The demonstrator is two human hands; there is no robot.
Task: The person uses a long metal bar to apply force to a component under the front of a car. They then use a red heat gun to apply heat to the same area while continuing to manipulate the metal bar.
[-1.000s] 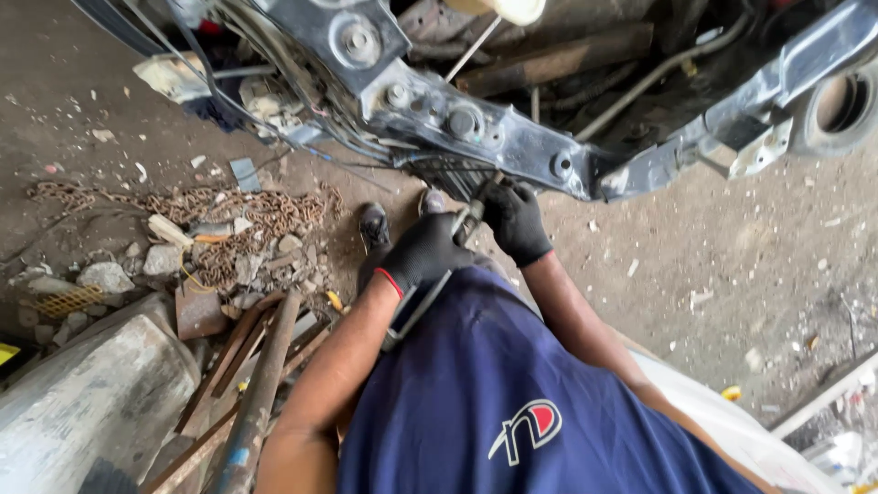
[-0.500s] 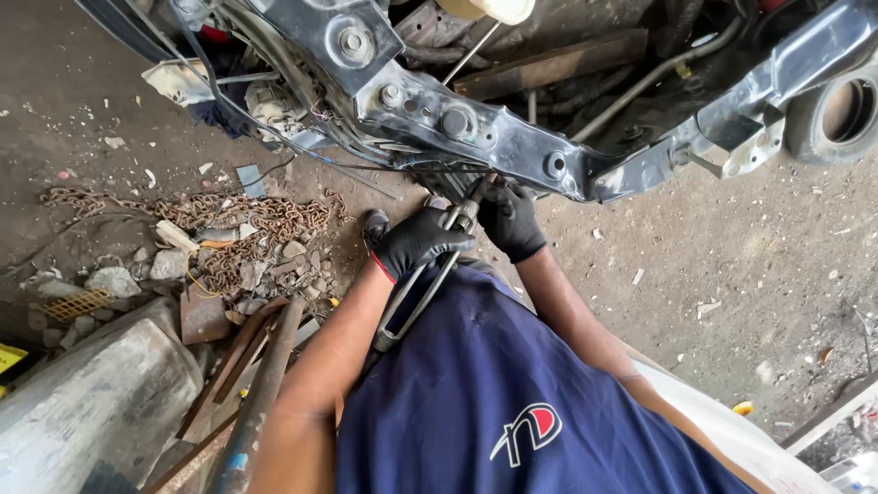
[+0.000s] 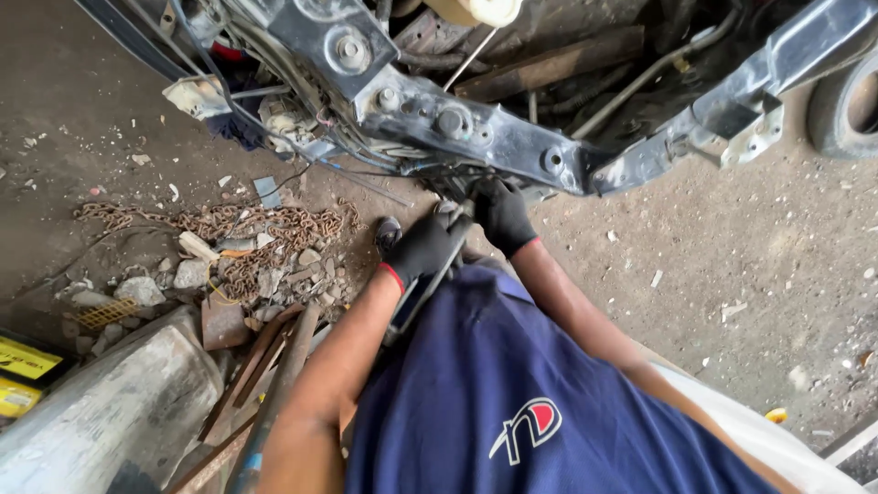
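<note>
Black gloves with red cuffs cover both hands, which meet just below the middle of the frame's upper half, under a dark metal frame rail [image 3: 476, 137] that runs from upper left to upper right. Left hand [image 3: 428, 249] is curled tight around a long dark tool [image 3: 416, 295], whose handle slants down and left along the forearm while its upper end points up toward the underside of the rail. Right hand [image 3: 501, 215] sits just beside and above it, its fingers bent and pressed against the tangle of dark parts under the rail; whether they grip anything there I cannot tell, since the fingertips are lost in shadow. Both bare forearms run down toward the lower centre, over a navy shirt [image 3: 512, 393] with a red and white emblem.

Left of the hands, on the dirt floor [image 3: 732, 238], a rusty chain [image 3: 238, 229] lies in a loose heap among stones and rubble. Rusty metal bars [image 3: 274, 366] lean in the lower left, next to a grey concrete block [image 3: 101, 412]. A yellow box [image 3: 23, 370] shows at the far left edge, and part of a tyre [image 3: 846, 105] sits at the upper right edge
</note>
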